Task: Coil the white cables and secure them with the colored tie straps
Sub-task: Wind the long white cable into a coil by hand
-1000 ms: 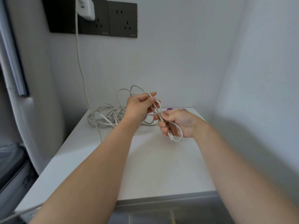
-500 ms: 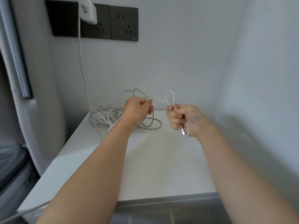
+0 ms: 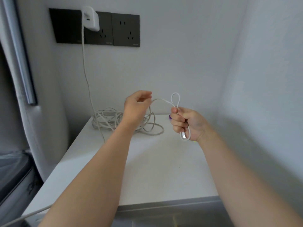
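Here, right hand [image 3: 186, 123]: fingers curling round folded white cable [image 3: 176, 99], one loop poking above, plug end hanging below.
Left hand [image 3: 136, 106]: hovering loosely curled beside the cable's strand; grip unclear.
Cable heap [image 3: 108, 120]: lying far left on bench [image 3: 147, 169].
Purple tie strap [image 3: 170, 117]: sitting behind right hand.

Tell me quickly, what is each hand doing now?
Left hand: fingers loosely curled beside the white cable; grip cannot be told.
Right hand: closed, holding the white cable's folded end.
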